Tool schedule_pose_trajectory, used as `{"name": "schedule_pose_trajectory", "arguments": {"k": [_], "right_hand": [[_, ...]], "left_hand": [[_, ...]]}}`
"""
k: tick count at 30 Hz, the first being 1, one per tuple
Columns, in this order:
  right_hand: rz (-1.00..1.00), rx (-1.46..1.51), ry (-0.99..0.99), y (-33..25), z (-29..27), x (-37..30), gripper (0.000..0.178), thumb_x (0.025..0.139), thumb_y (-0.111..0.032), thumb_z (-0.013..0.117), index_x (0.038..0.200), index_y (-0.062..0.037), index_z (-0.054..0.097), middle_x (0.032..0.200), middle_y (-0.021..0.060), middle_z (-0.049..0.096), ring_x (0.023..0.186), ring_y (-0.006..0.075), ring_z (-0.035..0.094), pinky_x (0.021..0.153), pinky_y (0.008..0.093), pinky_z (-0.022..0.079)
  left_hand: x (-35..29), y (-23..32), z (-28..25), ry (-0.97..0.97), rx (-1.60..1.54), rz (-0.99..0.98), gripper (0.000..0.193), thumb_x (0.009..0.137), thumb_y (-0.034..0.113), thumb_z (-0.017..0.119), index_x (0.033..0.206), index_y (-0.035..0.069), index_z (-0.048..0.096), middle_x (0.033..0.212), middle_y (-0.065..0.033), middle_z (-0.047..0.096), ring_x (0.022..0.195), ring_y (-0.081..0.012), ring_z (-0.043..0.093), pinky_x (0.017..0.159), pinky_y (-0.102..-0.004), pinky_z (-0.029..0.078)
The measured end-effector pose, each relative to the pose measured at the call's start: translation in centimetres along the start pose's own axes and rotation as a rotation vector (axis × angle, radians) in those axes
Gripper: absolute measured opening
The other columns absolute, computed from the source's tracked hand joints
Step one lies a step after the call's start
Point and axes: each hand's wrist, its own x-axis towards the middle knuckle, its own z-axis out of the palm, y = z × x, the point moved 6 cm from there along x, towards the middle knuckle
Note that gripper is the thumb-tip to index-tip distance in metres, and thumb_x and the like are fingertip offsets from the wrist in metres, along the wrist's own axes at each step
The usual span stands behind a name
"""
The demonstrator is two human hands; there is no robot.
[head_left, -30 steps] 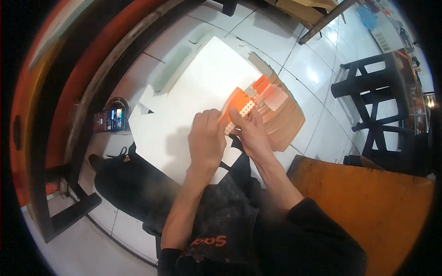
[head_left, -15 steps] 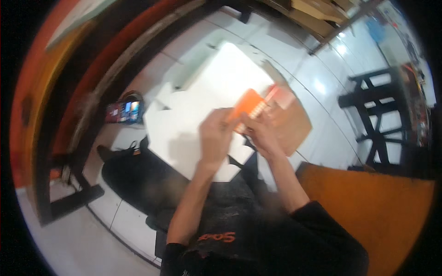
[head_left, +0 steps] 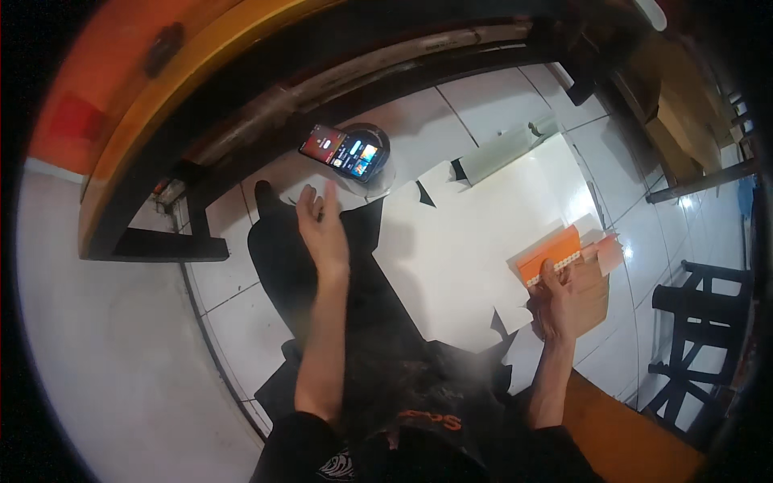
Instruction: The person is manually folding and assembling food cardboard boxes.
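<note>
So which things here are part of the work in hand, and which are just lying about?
In use:
- orange folded card, under the right hand
- large white sheet on the floor
- left hand, open in the air, holding nothing

Lying about:
- lit phone
- brown cardboard
- dark chair

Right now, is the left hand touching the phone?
Apart. The head view shows the open left hand raised short of the phone, with floor tile visible between them.
</note>
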Motion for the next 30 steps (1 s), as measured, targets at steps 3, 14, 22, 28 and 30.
{"name": "schedule_pose_trajectory", "arguments": {"k": [3,14,22,28,30], "right_hand": [[0.000,-0.015,0.020,-0.1,0.0,0.1,0.049,0.105,-0.020,0.073,0.148,-0.0101,0.051,0.124,0.0054,0.068,0.103,0.0163,0.069,0.083,0.0346,0.060],[-0.007,0.041,-0.002,0.4,-1.1,0.1,0.055,0.104,-0.018,0.074,0.151,-0.0087,0.046,0.131,0.0076,0.065,0.115,0.0185,0.068,0.090,0.0370,0.063],[-0.003,0.000,-0.023,0.1,-0.3,0.0,0.049,0.107,-0.023,0.071,0.149,-0.0107,0.049,0.128,0.0025,0.068,0.106,0.0123,0.068,0.085,0.0309,0.059],[0.003,-0.020,-0.020,0.5,-1.3,0.2,0.045,0.106,-0.025,0.073,0.143,-0.0099,0.052,0.125,0.0029,0.070,0.100,0.0120,0.069,0.080,0.0305,0.057],[-0.002,-0.027,-0.016,0.2,-1.3,0.0,0.045,0.106,-0.026,0.073,0.143,-0.0096,0.052,0.125,0.0033,0.070,0.100,0.0124,0.069,0.081,0.0311,0.057]], "left_hand": [[5.9,0.0,0.7,0.008,-0.151,-0.111,0.066,0.100,0.045,0.073,0.140,-0.007,0.062,0.135,-0.0180,0.067,0.123,-0.0225,0.062,0.101,-0.0360,0.049],[17.1,-2.3,6.5,-0.130,0.044,-0.114,0.091,0.084,0.022,0.081,0.157,-0.009,0.037,0.140,-0.0243,0.064,0.119,-0.0297,0.069,0.100,-0.0380,0.055],[19.5,-4.2,7.1,-0.097,0.183,0.003,0.093,0.080,0.007,0.085,0.156,-0.007,0.034,0.132,-0.0217,0.068,0.109,-0.0273,0.073,0.096,-0.0379,0.058],[17.3,-2.4,8.0,-0.065,0.203,0.184,0.093,0.077,0.008,0.089,0.153,-0.005,0.038,0.135,-0.0228,0.067,0.113,-0.0308,0.071,0.096,-0.0371,0.058],[16.3,-2.0,8.3,-0.049,0.258,0.105,0.095,0.078,0.011,0.089,0.156,-0.006,0.037,0.141,-0.0254,0.062,0.122,-0.0333,0.067,0.103,-0.0395,0.056]]}}
